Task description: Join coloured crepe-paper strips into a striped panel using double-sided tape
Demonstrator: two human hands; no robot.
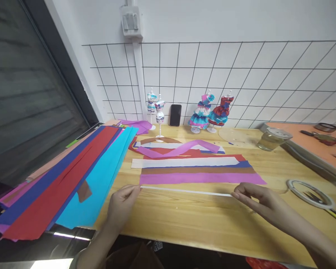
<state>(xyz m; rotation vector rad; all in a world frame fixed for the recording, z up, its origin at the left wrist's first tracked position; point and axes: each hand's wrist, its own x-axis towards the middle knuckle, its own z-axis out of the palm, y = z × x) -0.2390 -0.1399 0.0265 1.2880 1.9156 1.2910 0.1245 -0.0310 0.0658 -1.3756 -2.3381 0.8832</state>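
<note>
A narrow white strip of tape (184, 191) is stretched nearly level above the wooden table. My left hand (122, 203) pinches its left end, and my right hand (253, 200) pinches the right end between thumb and fingers. Just beyond the strip lies a purple crepe paper strip (201, 178), with brown, blue, white and red strips layered behind it. To the right of my right hand, a roll of white tape (310, 194) rests flat on the table.
Long sheets of coloured crepe paper (72, 175) are piled at the left. At the back stand bare-skirted mini mannequins (159, 116), a phone (175, 115) and dressed mannequins (203, 114). A cup of liquid (273, 139) and an orange mat (302, 130) are at the right.
</note>
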